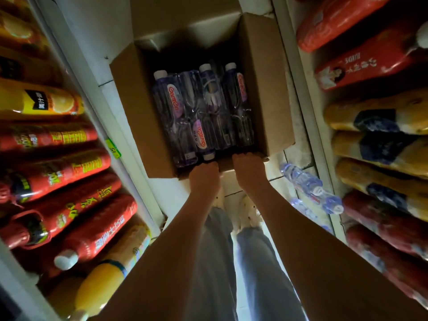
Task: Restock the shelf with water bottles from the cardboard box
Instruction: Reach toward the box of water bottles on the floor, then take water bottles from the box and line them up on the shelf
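While my left hand (205,179) and right hand (249,171) grip the near wall of the cardboard box (266,89) — water bottles (201,112) lying inside — I fear a hard pull could tear it.

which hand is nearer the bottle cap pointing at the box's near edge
Left. The left hand grips the box edge right below that cap; the right hand grips the same edge further to the right.
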Demonstrator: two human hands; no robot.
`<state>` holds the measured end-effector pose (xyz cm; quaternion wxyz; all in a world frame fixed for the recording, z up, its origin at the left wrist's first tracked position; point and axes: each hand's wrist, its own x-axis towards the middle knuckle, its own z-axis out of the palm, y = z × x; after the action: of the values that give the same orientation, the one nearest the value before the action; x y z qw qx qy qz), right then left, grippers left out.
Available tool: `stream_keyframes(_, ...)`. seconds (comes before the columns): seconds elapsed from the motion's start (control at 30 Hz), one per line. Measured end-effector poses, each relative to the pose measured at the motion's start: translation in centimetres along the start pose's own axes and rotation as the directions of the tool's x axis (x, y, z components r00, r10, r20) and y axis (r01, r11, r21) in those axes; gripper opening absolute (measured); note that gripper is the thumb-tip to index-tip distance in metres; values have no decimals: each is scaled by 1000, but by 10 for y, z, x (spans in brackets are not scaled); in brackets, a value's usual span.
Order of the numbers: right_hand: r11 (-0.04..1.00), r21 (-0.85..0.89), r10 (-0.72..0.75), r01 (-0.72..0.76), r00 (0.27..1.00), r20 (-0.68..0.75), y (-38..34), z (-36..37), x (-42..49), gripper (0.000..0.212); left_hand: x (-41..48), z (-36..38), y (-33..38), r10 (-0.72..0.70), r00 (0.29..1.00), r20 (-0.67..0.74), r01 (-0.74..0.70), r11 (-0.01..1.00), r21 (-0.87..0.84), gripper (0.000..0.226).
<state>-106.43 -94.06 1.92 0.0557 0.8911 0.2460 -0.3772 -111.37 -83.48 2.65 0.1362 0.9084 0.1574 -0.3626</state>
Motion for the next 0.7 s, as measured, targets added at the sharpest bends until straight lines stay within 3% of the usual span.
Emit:
stream_keyframes(0.07,998,60,-7,13,996,-92,6,3,-6,18,-3,5,8,4,1000,-9,-3,999,48,23)
stream_keyframes(0.17,981,160,-108,111,994,-29,24,12,-12,23,-10,8,22,8,1000,-27,-5,996,90,26)
stream_keyframes(0.23,937,296,-153,185,980,-130,42,11,-20,28,-11,8,37,11,995,-103,-7,999,43,27)
stream_keyframes(0.3,924,334,-62,184,937,-344,67,10,-35,25,-14,6,60,76,973,-218,-82,997,-17,20)
stream_keyframes(0.37,937,347,130,40,882,-453,97,18,-54,19,-15,8,90,188,943,-275,-210,976,-53,22)
stream_keyframes(0.43,902,373,359,-215,856,-373,130,31,-72,20,-16,11,120,294,927,-232,-320,944,-82,18)
stream_keyframes(0.53,787,354,548,-505,836,-28,173,69,-93,48,-17,19,152,330,941,-78,-339,923,-185,18)
stream_keyframes(0.6,792,338,495,-508,859,130,186,94,-102,65,-15,30,158,337,940,-51,-341,922,-183,21)
stream_keyframes(0.7,793,377,416,-478,878,239,188,109,-100,61,-14,38,157,353,934,-51,-356,918,-175,20)
